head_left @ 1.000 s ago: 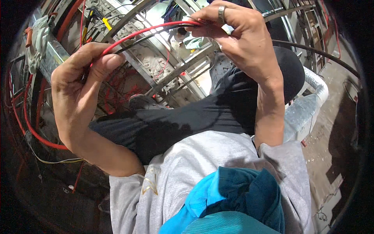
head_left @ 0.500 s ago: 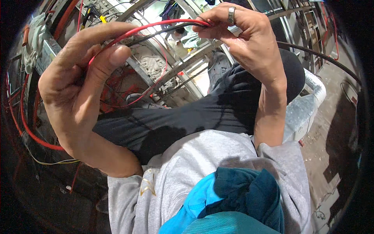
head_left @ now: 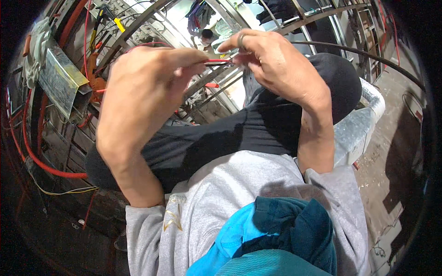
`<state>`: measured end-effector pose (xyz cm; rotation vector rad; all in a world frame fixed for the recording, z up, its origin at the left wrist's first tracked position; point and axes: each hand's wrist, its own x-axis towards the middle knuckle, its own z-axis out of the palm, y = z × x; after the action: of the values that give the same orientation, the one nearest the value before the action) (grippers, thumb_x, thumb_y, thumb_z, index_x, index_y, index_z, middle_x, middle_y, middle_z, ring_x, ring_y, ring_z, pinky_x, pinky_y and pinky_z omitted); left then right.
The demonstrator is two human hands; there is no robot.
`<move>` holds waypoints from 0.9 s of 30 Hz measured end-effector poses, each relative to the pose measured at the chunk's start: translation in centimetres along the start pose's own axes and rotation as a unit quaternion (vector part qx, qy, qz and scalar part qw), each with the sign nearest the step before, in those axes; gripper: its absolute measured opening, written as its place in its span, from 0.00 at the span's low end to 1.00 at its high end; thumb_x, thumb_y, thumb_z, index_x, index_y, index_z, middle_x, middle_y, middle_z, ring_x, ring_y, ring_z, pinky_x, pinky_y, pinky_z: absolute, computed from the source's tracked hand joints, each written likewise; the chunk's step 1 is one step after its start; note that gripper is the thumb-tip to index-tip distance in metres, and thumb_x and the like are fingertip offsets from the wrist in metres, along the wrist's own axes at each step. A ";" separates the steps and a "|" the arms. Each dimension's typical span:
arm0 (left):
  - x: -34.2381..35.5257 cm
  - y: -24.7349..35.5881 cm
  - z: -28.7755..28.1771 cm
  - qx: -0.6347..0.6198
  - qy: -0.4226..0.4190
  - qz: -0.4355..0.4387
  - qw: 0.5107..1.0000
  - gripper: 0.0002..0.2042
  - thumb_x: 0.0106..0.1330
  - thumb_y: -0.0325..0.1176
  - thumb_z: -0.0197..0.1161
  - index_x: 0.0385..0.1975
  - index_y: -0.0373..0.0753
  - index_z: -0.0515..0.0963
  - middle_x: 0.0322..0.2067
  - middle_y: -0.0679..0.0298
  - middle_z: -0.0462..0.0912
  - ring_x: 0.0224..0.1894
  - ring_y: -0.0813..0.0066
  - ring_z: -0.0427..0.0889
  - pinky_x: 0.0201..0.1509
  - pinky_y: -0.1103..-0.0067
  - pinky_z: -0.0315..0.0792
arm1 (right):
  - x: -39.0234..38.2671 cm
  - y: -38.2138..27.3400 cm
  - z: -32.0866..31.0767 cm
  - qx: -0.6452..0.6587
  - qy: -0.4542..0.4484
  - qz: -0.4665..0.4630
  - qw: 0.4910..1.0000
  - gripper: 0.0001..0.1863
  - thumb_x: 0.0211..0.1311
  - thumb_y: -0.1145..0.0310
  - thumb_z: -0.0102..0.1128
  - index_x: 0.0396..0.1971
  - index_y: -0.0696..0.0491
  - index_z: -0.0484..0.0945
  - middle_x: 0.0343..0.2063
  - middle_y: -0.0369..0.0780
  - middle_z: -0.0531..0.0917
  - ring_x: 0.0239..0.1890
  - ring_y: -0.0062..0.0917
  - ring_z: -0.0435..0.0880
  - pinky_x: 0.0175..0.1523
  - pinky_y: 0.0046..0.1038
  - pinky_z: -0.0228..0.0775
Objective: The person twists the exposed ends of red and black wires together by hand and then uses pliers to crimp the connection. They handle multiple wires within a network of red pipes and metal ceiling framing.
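Metal framing [head_left: 322, 15] occupied the background beyond our dark trousers [head_left: 202, 143]. We held the red wire [head_left: 217, 60] and the adjacent black wire [head_left: 213, 65] between our hands, in front of the framing. Our left hand [head_left: 145, 83] pinched the left end of the visible span narrowly. Our right hand [head_left: 283, 66] stood at the right end; we could not tell whether its fingers were closed.
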<state>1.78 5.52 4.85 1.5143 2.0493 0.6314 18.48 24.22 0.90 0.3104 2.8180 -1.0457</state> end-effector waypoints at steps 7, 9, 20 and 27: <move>0.4 3.1 8.3 0.080 -0.053 0.014 0.995 0.06 0.60 0.28 0.62 0.23 0.39 0.84 0.24 0.51 0.86 0.28 0.55 0.88 0.33 0.64 0.80 | -5.3 -2.1 9.0 0.364 0.153 0.324 0.859 0.19 0.81 0.61 0.50 0.62 0.57 0.70 0.36 0.35 0.82 0.39 0.20 0.80 0.47 0.26 0.75; -0.2 3.4 9.1 0.044 -0.068 0.017 0.997 0.06 0.61 0.27 0.61 0.24 0.35 0.83 0.24 0.50 0.86 0.28 0.55 0.88 0.33 0.64 0.80 | -5.6 -4.2 9.1 0.511 0.178 0.421 0.728 0.19 0.83 0.57 0.46 0.59 0.57 0.73 0.36 0.34 0.80 0.45 0.16 0.77 0.49 0.24 0.73; -5.0 -4.1 0.7 0.028 -0.036 -0.054 0.997 0.09 0.61 0.33 0.71 0.35 0.34 0.85 0.22 0.50 0.81 0.25 0.49 0.79 0.35 0.67 0.75 | -6.5 -3.0 7.1 0.252 0.039 0.222 0.941 0.16 0.61 0.62 0.75 0.38 0.59 0.82 0.53 0.50 0.85 0.25 0.19 0.77 0.34 0.25 0.74; -4.1 -2.3 0.8 -0.133 -0.117 -0.149 0.973 0.12 0.70 0.37 0.67 0.33 0.31 0.81 0.17 0.50 0.68 0.20 0.50 0.68 0.27 0.66 0.65 | -4.8 -1.5 7.3 0.176 0.096 0.255 0.946 0.07 0.65 0.73 0.65 0.36 0.61 0.79 0.31 0.46 0.83 0.26 0.29 0.83 0.35 0.32 0.76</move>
<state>1.68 1.05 3.29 1.0496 1.8736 0.5531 23.11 17.61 -2.76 1.1604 2.4542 -1.4275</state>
